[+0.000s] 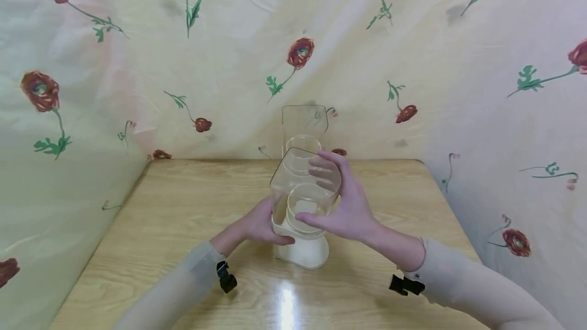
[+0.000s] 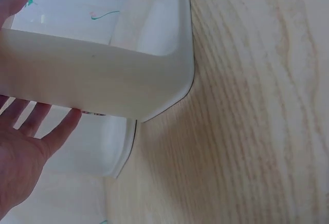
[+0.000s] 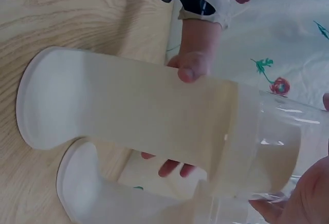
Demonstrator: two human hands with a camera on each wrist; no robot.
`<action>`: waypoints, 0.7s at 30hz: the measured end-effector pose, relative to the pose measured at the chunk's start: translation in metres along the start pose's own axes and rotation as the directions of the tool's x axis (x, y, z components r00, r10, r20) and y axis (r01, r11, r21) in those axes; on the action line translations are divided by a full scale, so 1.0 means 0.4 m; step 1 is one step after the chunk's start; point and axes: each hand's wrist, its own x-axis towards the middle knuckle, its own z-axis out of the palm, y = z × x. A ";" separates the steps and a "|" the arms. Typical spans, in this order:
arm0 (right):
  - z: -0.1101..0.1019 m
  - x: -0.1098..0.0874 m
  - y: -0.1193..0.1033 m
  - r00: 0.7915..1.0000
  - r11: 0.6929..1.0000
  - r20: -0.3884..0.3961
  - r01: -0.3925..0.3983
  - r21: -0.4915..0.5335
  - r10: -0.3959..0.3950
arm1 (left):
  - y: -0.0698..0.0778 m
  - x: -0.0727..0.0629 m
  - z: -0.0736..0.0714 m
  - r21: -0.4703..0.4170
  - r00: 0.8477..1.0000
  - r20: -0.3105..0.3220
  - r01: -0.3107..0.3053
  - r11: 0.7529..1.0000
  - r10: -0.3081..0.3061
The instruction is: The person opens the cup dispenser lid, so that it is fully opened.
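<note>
A white stand with a foot wider than its column stands upright on the table, topped by a clear squarish container. A round clear ring shows inside the container. My left hand grips the stand's column just below the container, thumb on the near side. In the left wrist view, the left fingers wrap one side of the column. My right hand holds the container from the right, thumb across its front and fingers behind the clear wall. The right wrist view catches only part of the right hand.
A second clear container of the same kind stands right behind, its white stand beside the first. The wooden table ends at a flowered curtain at the back and sides. Each wrist wears a black strap.
</note>
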 end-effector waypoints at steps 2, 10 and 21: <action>0.008 0.006 0.002 1.000 1.000 -0.026 0.000 -0.004 0.000 | -0.001 0.005 -0.002 0.036 1.000 0.012 -0.009 0.999 0.009; 0.041 0.019 0.011 0.995 0.997 -0.100 0.035 0.072 -0.027 | 0.002 0.002 -0.015 0.163 0.997 0.080 0.002 0.987 -0.015; 0.036 0.019 0.035 0.970 0.983 -0.174 0.181 0.032 -0.173 | 0.002 0.023 -0.030 0.175 0.992 0.124 0.010 0.985 -0.032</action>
